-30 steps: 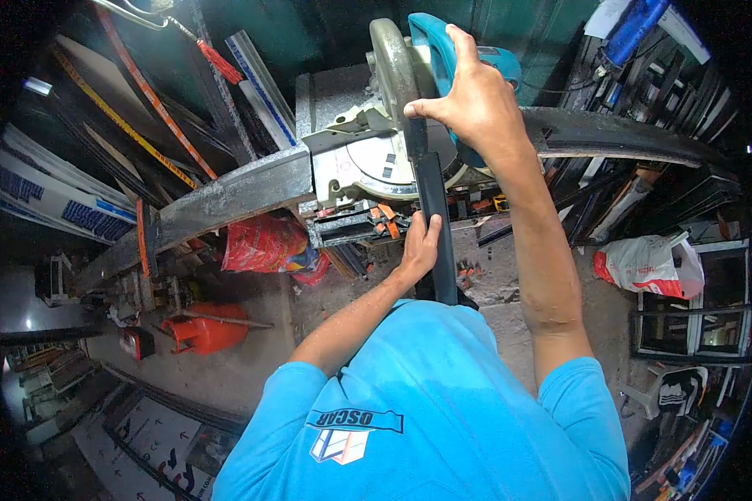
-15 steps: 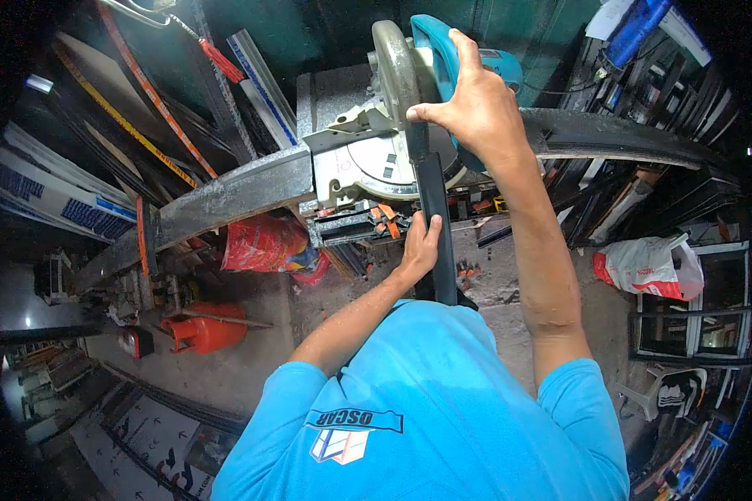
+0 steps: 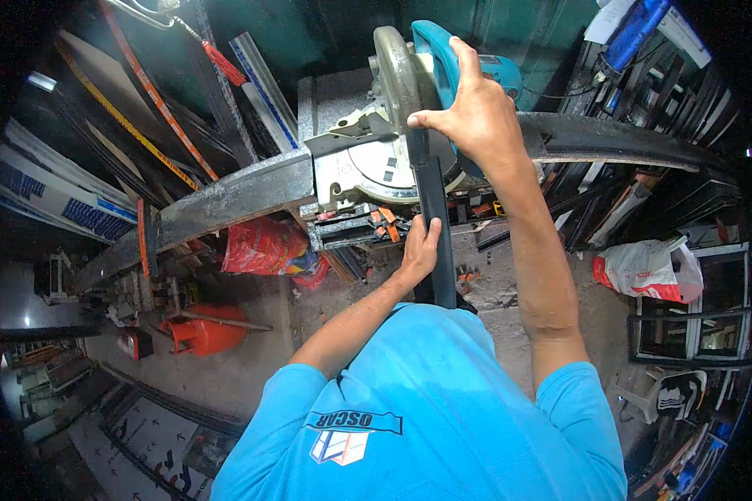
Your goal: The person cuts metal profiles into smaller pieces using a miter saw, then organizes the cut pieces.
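In front of the saw (image 3: pixel 399 77), I have my left hand (image 3: pixel 422 248) closed around the dark bar (image 3: pixel 444 259), whose far end meets the saw; at the saw's teal handle (image 3: pixel 435 42), my right hand (image 3: pixel 485 125) spreads thumb and index finger, its other fingers' grip hidden; behind the saw stands a green wall (image 3: pixel 543 29).

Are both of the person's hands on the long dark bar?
No, only the left hand holds the dark bar; the right hand is on the saw's teal handle.
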Demonstrator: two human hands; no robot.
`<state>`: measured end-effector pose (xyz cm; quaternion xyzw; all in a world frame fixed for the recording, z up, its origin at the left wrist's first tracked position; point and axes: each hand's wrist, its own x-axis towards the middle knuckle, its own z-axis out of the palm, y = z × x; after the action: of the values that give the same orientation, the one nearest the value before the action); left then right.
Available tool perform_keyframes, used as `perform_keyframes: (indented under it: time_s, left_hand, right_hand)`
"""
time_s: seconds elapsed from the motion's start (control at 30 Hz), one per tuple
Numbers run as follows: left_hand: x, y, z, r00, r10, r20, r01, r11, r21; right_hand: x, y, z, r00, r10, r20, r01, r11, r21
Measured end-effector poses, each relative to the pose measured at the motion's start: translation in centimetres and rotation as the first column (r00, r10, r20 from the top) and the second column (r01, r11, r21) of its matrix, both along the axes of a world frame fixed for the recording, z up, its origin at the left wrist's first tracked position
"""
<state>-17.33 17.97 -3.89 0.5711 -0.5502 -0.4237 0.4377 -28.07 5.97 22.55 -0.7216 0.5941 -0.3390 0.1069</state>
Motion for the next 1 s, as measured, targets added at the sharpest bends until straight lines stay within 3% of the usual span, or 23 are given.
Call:
perform_keyframes:
  time_s: [0.3, 0.37, 0.5, 0.67, 0.7, 0.77, 0.8, 0.83, 0.93, 0.97, 1.0]
  left_hand:
    - [0.1, 0.0, 0.0, 0.996, -0.043, -0.073, 0.045, 0.999, 0.028]
    - [0.1, 0.1, 0.3, 0.999, -0.03, -0.037, 0.031, 0.999, 0.032]
    - [0.0, 0.0, -0.3, 1.0, -0.012, -0.022, 0.012, 1.0, -0.012]
    - [0.0, -0.4, -2.0, 0.995, -0.026, -0.097, 0.038, 0.991, 0.127]
    - [-0.1, 0.0, 0.0, 0.997, -0.008, -0.073, 0.008, 1.0, 0.01]
    - [0.9, -0.2, -0.9, 0.993, -0.091, -0.08, 0.103, 0.982, 0.161]
    - [0.9, 0.2, -0.3, 0.994, -0.054, -0.092, 0.058, 0.998, 0.035]
    - [1.7, 0.5, 0.6, 0.986, -0.088, -0.139, 0.107, 0.986, 0.13]
    - [3.7, 1.9, 4.4, 0.946, 0.004, -0.325, -0.013, 1.0, -0.025]
    - [5.0, 2.4, 5.3, 0.943, 0.068, -0.325, -0.082, 0.996, -0.03]
    - [7.2, 2.4, 5.1, 0.911, 0.06, -0.409, -0.046, 0.998, 0.045]
  right_hand:
    - [0.1, 0.1, -0.2, 1.0, -0.023, -0.02, 0.024, 0.999, 0.045]
    - [0.0, -0.6, -0.7, 0.999, -0.014, -0.049, 0.008, 0.992, -0.125]
    - [0.0, -2.0, 0.9, 0.999, 0.017, -0.043, -0.024, 0.988, -0.153]
    - [0.1, -4.7, 4.7, 0.994, 0.057, -0.095, -0.06, 0.998, -0.033]
    - [-0.5, -6.9, 4.0, 0.988, 0.09, -0.126, -0.109, 0.982, -0.155]
    - [0.0, -9.1, 5.4, 0.988, 0.133, -0.081, -0.137, 0.989, -0.049]
    - [0.2, -9.7, 6.8, 0.991, 0.116, -0.065, -0.113, 0.992, 0.05]
    - [0.4, -10.9, 7.5, 0.99, 0.133, -0.043, -0.129, 0.987, 0.095]
    - [0.4, -13.8, 8.8, 0.984, 0.179, -0.009, -0.174, 0.966, 0.191]
    - [0.1, -15.1, 8.8, 0.976, 0.214, 0.046, -0.219, 0.952, 0.212]
    - [0.2, -15.4, 9.4, 0.975, 0.215, 0.058, -0.223, 0.939, 0.262]
